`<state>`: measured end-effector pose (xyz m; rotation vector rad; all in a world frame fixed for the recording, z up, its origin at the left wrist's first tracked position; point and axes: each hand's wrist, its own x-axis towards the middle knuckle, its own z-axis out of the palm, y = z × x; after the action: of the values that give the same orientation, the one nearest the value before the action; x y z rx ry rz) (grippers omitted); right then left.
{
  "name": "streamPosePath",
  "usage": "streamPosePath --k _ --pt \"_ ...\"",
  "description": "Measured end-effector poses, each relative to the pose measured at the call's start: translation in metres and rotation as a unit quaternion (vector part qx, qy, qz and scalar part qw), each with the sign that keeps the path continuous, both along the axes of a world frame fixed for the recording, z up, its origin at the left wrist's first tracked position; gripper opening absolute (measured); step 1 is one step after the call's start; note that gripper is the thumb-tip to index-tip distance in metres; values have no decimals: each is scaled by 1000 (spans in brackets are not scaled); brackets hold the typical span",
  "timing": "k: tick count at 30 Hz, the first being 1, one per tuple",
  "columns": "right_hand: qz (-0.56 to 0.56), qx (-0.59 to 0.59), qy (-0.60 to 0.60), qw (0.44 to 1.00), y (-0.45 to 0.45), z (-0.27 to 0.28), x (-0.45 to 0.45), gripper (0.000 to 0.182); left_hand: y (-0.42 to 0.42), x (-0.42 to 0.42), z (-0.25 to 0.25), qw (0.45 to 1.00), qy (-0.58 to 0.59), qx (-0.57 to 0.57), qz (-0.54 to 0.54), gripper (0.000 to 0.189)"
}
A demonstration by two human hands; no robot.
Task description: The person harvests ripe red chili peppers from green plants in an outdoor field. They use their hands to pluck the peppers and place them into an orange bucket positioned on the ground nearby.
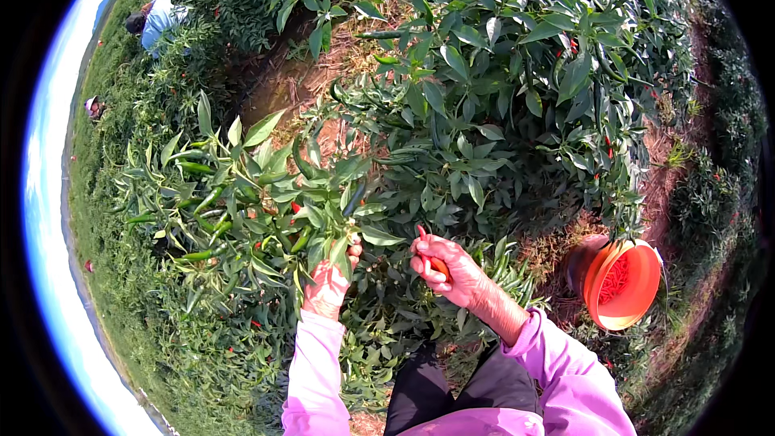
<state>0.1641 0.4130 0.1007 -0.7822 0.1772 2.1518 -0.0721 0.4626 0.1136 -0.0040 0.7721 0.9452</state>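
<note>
My right hand is closed around red chili peppers, one tip standing up past the fingers. To its left, my left hand is in among the leaves of a chili pepper plant, its fingers partly hidden at a stem, so its exact grip cannot be told. Long green chili peppers hang on the left part of that plant, and a red chili pepper shows among its leaves just above my left hand. An orange bucket at the right holds many picked red chili peppers.
Dense chili plants rise in front, with bare soil showing between rows. A person in a light blue top bends among plants at upper left; another person's head shows farther off. Dry grass lies beside the bucket.
</note>
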Motion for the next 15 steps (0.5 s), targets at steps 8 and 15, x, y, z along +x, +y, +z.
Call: streamPosePath --k 8,15 --pt "-32 58 -63 996 -25 20 4 28 -47 81 52 867 418 136 -234 27" --pt "-2 70 -68 995 -45 27 38 35 -65 125 71 853 411 167 -274 62"
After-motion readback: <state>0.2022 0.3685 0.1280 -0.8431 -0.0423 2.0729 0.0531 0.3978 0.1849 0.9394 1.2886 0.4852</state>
